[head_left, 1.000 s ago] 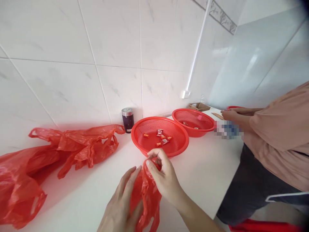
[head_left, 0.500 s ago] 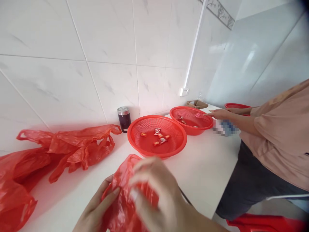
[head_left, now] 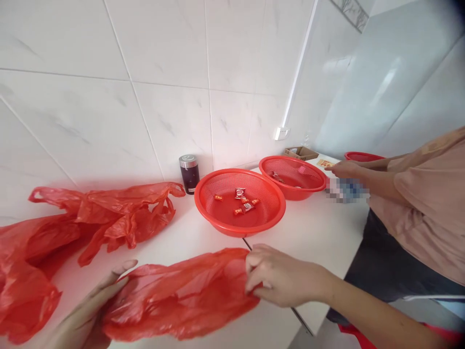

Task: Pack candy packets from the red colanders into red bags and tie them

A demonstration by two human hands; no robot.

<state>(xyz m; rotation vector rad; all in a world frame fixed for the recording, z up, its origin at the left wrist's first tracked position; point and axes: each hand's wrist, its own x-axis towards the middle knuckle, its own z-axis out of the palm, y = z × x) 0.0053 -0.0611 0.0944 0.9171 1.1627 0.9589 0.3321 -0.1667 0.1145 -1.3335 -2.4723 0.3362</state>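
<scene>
A red plastic bag stretches sideways between my two hands, low in front of me, with its mouth spread apart. My right hand has its fingers closed on the bag's right edge. At the bag's left end is my left hand, its upper fingers fairly straight along the film and the rest hidden behind it; the bag stays taut there. Just beyond the bag stands a red mesh basket with several small wrapped snacks on its bottom.
More red plastic bags lie crumpled at left. A dark tumbler stands by the wall. Behind on the right are a second red basket, a cardboard box and another person whose hand reaches over the table.
My right hand has moved right, drawing the bag's edge with it, and my left hand has shifted left. The bunched bag is now spread wide. The other person's hand has moved off the second basket.
</scene>
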